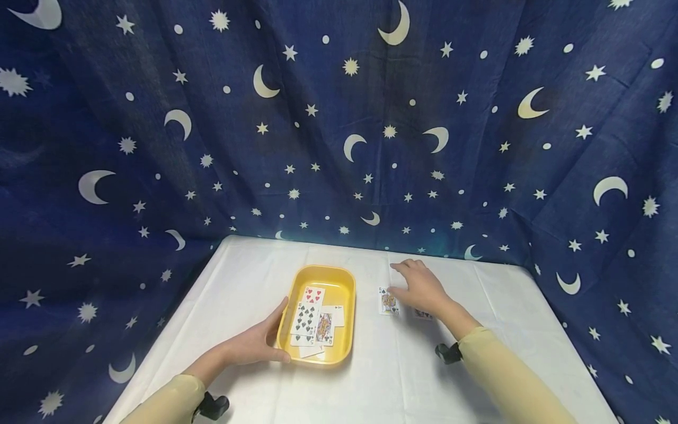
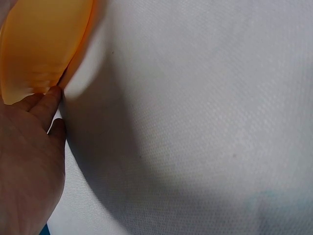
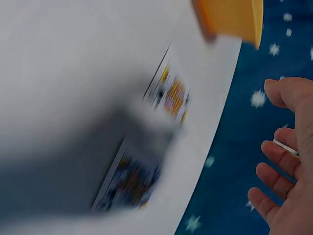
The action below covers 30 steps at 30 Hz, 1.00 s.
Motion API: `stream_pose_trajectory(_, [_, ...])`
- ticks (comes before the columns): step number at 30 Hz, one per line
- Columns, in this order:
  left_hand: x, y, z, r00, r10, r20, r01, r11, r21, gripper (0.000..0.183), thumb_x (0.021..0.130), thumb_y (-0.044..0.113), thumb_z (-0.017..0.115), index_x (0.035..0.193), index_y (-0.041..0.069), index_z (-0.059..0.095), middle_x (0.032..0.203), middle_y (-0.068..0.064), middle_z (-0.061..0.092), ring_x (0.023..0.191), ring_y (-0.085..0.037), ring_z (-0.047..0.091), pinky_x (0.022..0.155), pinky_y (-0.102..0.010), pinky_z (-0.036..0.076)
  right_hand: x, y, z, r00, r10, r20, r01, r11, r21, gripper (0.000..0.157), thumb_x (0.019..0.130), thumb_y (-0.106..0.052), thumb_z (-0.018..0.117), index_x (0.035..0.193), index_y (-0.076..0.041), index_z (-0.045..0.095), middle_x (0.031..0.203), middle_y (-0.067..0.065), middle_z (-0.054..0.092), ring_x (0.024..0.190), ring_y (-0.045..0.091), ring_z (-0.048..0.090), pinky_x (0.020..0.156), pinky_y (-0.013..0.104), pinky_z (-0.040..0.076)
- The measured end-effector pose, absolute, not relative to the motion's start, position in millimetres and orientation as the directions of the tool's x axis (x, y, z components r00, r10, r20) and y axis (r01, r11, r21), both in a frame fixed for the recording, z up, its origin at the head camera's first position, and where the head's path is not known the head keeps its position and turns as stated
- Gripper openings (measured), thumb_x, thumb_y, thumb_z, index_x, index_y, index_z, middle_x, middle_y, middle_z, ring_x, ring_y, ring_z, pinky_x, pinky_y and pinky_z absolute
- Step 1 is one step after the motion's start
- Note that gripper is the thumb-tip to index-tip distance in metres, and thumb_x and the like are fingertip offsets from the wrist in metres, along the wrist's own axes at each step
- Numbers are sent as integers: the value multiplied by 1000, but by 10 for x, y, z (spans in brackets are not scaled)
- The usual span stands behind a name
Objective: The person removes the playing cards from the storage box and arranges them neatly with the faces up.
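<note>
Card near spread right fingers: likely light, flexible, slippery; pinch opposite edges. Left fingers spread against tray.

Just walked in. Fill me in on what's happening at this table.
A person's left hand rests against the side of a yellow, rounded rectangular tray. Several white paper playing cards lie face up and overlapping inside it. The right hand hovers, thumb and fingers spread, over two white picture cards lying side by side on the white cloth, to the right of the tray. Those two are not in the tray yet.
</note>
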<state>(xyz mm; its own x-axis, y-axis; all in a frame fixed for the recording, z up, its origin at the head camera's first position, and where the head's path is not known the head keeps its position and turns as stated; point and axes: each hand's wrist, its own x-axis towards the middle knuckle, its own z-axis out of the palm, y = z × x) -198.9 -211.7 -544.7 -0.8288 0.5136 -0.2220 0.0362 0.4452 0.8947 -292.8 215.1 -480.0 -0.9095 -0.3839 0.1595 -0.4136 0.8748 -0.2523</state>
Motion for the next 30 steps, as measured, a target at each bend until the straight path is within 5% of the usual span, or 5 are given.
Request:
stream_pose_trajectory(12, [-1980,-2112,-5434,-830,508,-231,31,456,890,130,81,34,89,165,28,-9,172,-7,5,156,-27,14,124,-49,19,-2735,1386,-4633,-850,-513,114,-520,790,-324,66,90,-49,72,147,-20,57,137,1,58,130,20,48,112,42,44])
stream_pose_trajectory(30, [-1987,-2114,-5432,-825,518,-224,42,452,891,129,81,34,89,165,27,-10,172,-5,3,156,-26,13,124,-48,19,-2687,737,-4705,-745,-665,-44,-623,719,-309,68,87,-49,76,144,-16,59,135,2,58,121,17,49,107,36,47])
